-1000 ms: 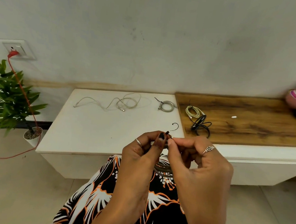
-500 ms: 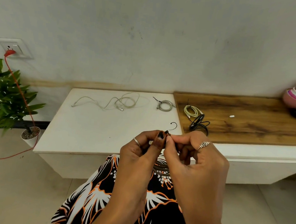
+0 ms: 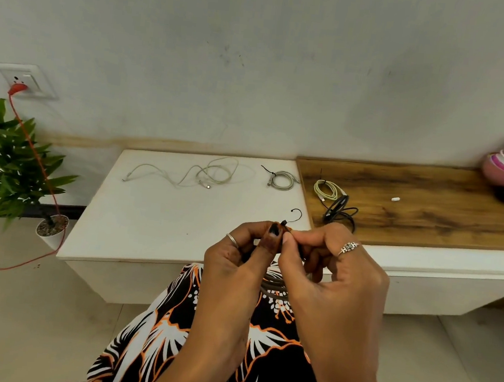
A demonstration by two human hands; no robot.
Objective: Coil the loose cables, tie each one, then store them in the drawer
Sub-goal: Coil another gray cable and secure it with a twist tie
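White cabinet top [image 3: 155,227] lies before you. Your left hand [image 3: 238,260] and right hand [image 3: 329,269] pinch a black tie [image 3: 295,214] round the grey coil [image 3: 273,287] above your lap: tying step. Next, cinch it; loose cable [image 3: 190,174] waits at eleven o'clock.

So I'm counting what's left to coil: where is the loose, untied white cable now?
In the head view, the loose white cable sprawls on the white tabletop at its far left, left of the tied grey coil.
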